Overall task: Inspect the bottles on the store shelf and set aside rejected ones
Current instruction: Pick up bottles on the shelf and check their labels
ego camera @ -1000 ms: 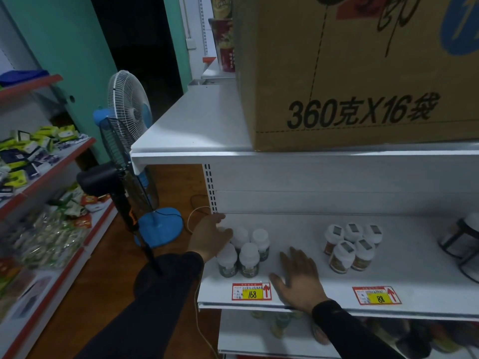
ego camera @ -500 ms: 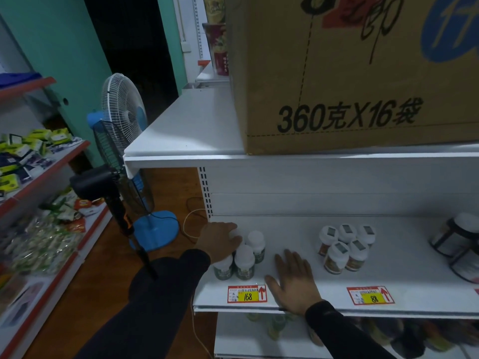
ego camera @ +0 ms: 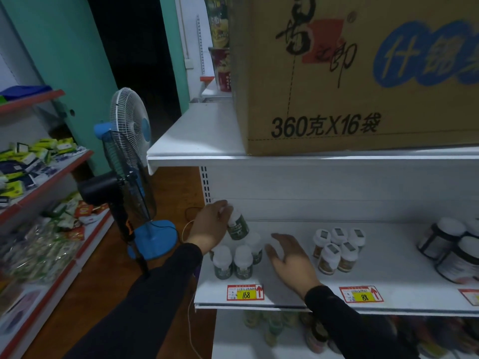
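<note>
L hand [ego camera: 211, 226] grips tilted green-label bottle [ego camera: 237, 226] by cap, above shelf [ego camera: 285, 294] grp; R hand [ego camera: 290, 260] flat, fingers spread, on shelf.

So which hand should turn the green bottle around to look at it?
Probably the left hand: it grips the green bottle by its cap, tilted above the others. The right hand lies open and holds nothing.

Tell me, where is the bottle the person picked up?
In the head view, the green-labelled bottle is tilted in the left hand, lifted just above the group of white-capped bottles at the shelf's left end.
</note>
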Demonstrator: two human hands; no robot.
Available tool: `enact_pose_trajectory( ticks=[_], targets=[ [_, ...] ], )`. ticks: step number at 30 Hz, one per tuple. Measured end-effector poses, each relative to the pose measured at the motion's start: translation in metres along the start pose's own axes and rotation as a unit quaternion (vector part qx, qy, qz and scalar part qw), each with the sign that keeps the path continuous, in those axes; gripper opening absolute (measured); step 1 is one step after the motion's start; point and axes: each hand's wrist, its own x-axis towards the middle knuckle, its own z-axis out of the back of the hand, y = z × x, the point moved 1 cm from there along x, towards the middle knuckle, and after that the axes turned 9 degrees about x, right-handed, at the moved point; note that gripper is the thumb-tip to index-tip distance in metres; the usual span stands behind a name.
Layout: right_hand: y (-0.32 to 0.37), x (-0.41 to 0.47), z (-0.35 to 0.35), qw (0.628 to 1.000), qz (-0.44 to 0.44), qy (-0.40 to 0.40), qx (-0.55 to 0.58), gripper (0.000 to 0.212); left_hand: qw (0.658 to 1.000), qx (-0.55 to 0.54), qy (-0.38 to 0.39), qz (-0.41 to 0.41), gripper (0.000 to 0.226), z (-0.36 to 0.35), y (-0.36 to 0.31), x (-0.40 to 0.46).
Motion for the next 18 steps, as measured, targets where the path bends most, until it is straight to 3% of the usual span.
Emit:
enact_pose_trajectory(
  ticks=[4,11,15,18],
  targets=[
    [0.03,-0.003,0.002,0.992,0.002,-0.006,0.129,0.05,0.996,-0.08,0.024,0.023,0.037,0.0,-0.004,-0.008],
    [0.046,-0.01,-0.003,0.979,0.031,0.025,0.2,0.059,0.984,-0.177,0.037,-0.004,0.02,0.001,-0.019,-0.029],
    [0.049,-0.014,0.0,0.961,0.025,0.027,0.274,0.041,0.974,-0.218,0.062,-0.001,0.016,0.005,-0.023,-0.036],
    [0.053,-0.017,0.002,0.949,0.026,0.044,0.311,0.034,0.957,-0.27,0.099,0.027,0.026,0.006,-0.02,-0.037]
  ],
)
